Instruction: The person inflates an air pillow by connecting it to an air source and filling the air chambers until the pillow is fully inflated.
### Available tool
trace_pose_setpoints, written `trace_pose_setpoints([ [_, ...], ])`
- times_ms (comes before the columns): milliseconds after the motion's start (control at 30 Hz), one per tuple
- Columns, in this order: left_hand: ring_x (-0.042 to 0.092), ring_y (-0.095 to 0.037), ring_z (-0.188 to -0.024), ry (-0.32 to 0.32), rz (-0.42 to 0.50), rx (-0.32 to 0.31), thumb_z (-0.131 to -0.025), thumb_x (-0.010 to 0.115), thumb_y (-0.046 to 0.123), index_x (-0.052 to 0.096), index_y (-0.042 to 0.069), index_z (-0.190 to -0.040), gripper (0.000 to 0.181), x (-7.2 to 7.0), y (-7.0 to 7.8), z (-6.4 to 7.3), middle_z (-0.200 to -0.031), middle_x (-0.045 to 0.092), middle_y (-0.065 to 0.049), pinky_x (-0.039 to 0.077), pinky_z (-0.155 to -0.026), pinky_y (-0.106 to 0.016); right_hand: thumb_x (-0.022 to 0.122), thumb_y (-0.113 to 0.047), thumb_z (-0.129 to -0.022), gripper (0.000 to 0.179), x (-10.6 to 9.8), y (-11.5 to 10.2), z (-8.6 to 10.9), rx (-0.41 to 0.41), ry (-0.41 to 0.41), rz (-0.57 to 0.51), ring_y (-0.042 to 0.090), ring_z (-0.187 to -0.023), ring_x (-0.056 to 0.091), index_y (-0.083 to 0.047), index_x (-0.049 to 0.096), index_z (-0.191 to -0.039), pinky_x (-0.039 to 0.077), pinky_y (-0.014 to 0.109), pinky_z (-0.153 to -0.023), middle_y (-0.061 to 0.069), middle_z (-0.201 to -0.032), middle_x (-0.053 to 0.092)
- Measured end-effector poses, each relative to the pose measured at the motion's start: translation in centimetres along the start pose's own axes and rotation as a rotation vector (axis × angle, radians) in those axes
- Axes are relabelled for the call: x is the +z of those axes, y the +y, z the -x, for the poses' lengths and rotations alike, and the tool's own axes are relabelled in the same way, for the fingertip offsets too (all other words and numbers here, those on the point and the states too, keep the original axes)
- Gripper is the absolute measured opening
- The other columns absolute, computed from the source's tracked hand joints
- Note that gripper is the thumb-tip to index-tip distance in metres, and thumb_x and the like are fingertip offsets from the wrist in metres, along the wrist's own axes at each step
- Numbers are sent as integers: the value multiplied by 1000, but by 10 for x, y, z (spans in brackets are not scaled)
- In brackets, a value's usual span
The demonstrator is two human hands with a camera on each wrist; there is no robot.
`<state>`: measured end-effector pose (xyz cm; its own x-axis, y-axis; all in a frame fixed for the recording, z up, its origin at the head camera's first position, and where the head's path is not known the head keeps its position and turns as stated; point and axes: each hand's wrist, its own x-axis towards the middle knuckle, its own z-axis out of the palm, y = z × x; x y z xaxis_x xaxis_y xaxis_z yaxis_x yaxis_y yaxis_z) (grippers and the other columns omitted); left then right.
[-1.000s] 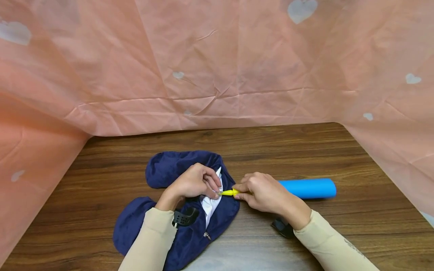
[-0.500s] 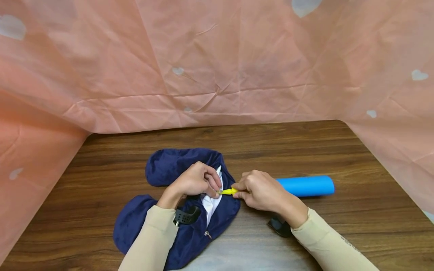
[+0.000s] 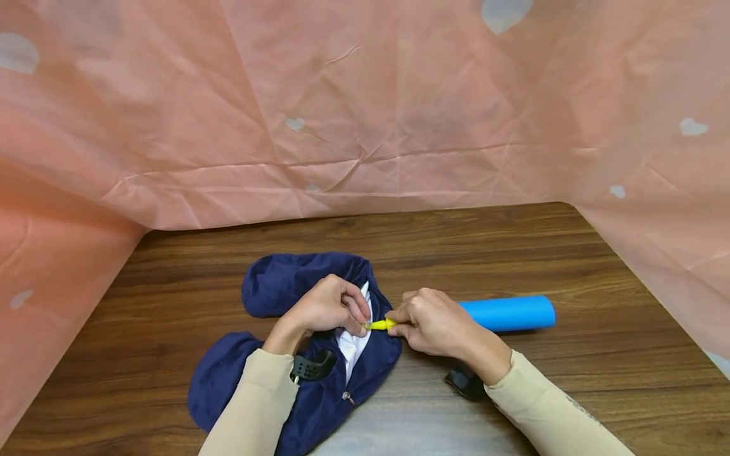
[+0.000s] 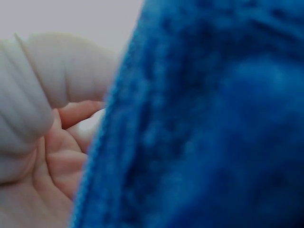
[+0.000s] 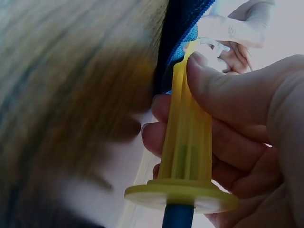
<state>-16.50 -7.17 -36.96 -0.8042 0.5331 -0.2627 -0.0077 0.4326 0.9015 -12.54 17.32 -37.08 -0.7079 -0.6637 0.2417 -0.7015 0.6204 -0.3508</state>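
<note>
A navy U-shaped neck pillow [image 3: 365,396] lies on the table, its zipped opening showing a white inner lining [image 3: 352,347]. My left hand [image 3: 326,304] reaches over the opening and pinches a small clear valve [image 5: 221,47] between thumb and fingers. From the right, my right hand [image 3: 436,323] grips the yellow nozzle [image 5: 187,142] of a blue hand pump [image 3: 510,313], thumb on one side and fingers on the other. The nozzle's narrow tip meets the valve at my left fingertips. Navy fabric [image 4: 213,123] covers much of the left wrist view, hiding those fingertips.
The wooden table [image 3: 456,247] carries the pump's blue barrel, lying to the right behind my right hand. A zipper pull [image 3: 346,396] hangs at the opening's near end. Pink cloth [image 3: 365,114] with pale hearts encloses the table's back and sides.
My right hand and the pump have shifted slightly left, bringing the nozzle closer to my left fingers. My left hand and the pillow stay nearly where they were.
</note>
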Motion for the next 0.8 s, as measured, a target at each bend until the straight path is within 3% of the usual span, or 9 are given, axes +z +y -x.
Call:
trace_pose_setpoints([
  [233, 75, -17, -77, 5, -13, -9, -77, 89, -7, 79, 4, -99, 26, -1, 3, 4, -84, 79, -6, 59, -70, -27, 87, -19, -91, 20, -5, -3, 1, 26, -8, 24, 8, -78, 68, -11, 87, -109, 55, 28, -67, -2, -93, 82],
  [400, 75, -15, -81, 4, -48, 2, -80, 90, 0, 77, 4, -115, 38, -3, 5, 5, -92, 80, -5, 60, -77, -27, 90, -39, -87, 37, -21, 9, 14, 47, 16, 92, 6, -84, 67, -18, 85, -118, 56, 28, -69, -7, -99, 79],
  [600, 72, -15, -81, 15, -125, 3, -80, 92, 6, 76, 7, -121, 43, -2, 13, 2, -89, 80, -2, 56, -74, -26, 93, -48, -82, 53, -47, 48, 62, 205, 159, 88, 14, -106, 71, -20, 82, -125, 61, 44, -87, -9, -115, 79],
  [700, 72, -15, -84, 29, -125, -14, -80, 92, 5, 77, 7, -119, 42, -3, 16, 0, -88, 80, -2, 56, -75, -26, 95, -47, -79, 56, -54, 63, 88, 293, 214, 45, 13, -111, 69, -22, 81, -127, 58, 39, -90, -7, -119, 78],
  [800, 72, -16, -84, 37, -107, -16, -80, 92, 4, 76, 7, -119, 43, -6, 14, -2, -89, 80, -3, 56, -76, -26, 97, -47, -78, 58, -63, 76, 107, 377, 232, 9, 3, -113, 63, -26, 79, -130, 51, 28, -92, -6, -124, 77],
])
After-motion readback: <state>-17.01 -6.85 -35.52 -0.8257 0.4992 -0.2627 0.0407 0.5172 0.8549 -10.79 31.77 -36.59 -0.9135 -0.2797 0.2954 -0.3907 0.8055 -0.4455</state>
